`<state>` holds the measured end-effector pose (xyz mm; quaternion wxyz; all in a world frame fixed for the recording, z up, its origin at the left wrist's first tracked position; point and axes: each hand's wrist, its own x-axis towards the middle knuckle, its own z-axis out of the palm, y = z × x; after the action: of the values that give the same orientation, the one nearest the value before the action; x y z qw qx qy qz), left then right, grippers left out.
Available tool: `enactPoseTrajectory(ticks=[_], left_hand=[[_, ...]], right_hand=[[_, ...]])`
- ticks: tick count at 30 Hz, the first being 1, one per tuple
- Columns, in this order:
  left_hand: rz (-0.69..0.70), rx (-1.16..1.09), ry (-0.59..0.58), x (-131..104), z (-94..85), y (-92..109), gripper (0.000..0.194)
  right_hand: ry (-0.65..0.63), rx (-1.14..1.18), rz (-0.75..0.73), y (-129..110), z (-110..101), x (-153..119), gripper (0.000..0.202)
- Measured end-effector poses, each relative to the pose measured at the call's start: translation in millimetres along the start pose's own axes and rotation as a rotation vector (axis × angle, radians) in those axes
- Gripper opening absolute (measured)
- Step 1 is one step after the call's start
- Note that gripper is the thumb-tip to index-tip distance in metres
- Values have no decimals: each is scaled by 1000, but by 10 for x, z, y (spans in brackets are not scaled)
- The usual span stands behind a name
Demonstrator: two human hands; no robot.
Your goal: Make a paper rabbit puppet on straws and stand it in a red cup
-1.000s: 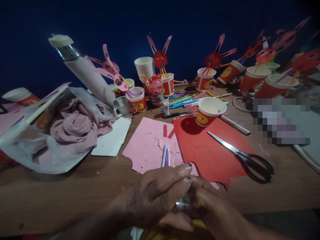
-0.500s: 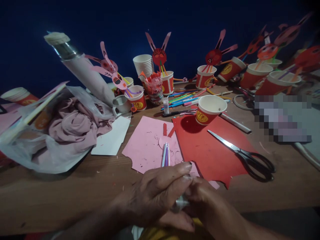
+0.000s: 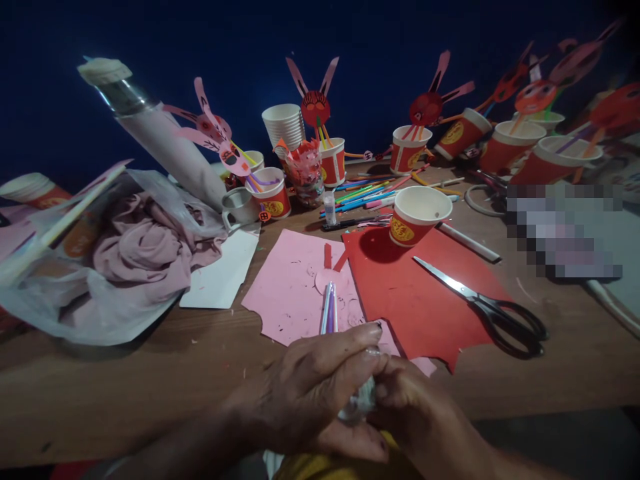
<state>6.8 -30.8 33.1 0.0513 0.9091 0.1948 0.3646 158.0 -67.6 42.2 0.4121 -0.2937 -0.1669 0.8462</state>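
Note:
Near the table's front edge, my left hand is closed, its fingers laid over the fingers of my right hand, which is closed too. Between the palms a small translucent whitish object is partly visible; the hands cover most of it, so its kind is unclear. Just beyond my fingers, purple and white strips run up to a pink paper disc with two red paper ears. The disc lies on a pink sheet.
Black-handled scissors lie on a red sheet, with a red paper cup behind. Coloured pens and cups with paper rabbit heads stand farther back. At left are a plastic bag with pink cloth and a white card.
The view has shifted slightly, so the table things sit a little higher. More of the whitish object shows between my hands, which stay pressed together.

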Motion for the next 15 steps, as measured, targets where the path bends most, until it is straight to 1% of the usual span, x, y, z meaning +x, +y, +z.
enactPoseTrajectory(ticks=[5, 7, 11, 15], left_hand=[[-46, -29, -5, -4, -4, 11, 81], [-63, -35, -7, -1, -1, 12, 83], [-27, -49, 0, 23, 9, 2, 83], [2, -19, 12, 36, 14, -10, 75]], right_hand=[[6, -29, 26, 9, -18, -3, 22], [8, -34, 47, 15, -30, 3, 18], [37, -67, 34, 26, -40, 17, 11], [57, -228, -6, 33, -33, 4, 16]])
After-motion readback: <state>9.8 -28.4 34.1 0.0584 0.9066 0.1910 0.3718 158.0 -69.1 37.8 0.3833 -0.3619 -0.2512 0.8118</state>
